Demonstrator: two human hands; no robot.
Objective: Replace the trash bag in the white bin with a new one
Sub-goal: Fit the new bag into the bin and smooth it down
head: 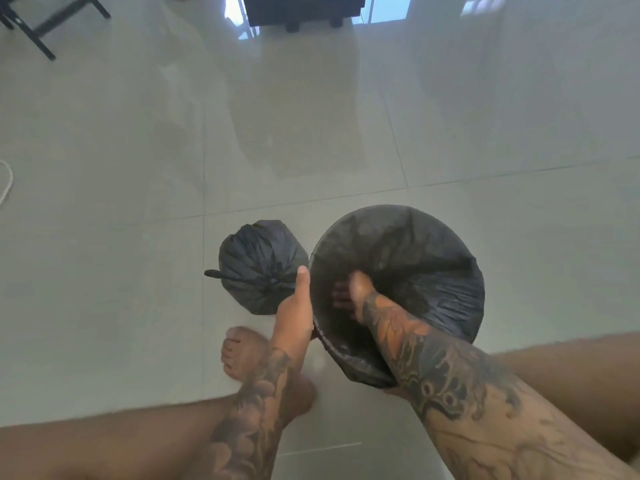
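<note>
Bin (450,244) at 5 o'clock, new liner (433,296) over rim. My left hand (294,317) grips rim at 9 o'clock, thumb up. Right hand (353,292) inside, finger state unclear. Tied old bag (259,268) beside. Next: press liner down evenly, anchoring rim

You can't see the white bin's walls; the new black bag (398,244) covers them. Your right hand (349,296) is sunk inside, fingers blurred, so its grip is unclear. Upper left, the chair legs (45,26) are cut off by the edge.
</note>
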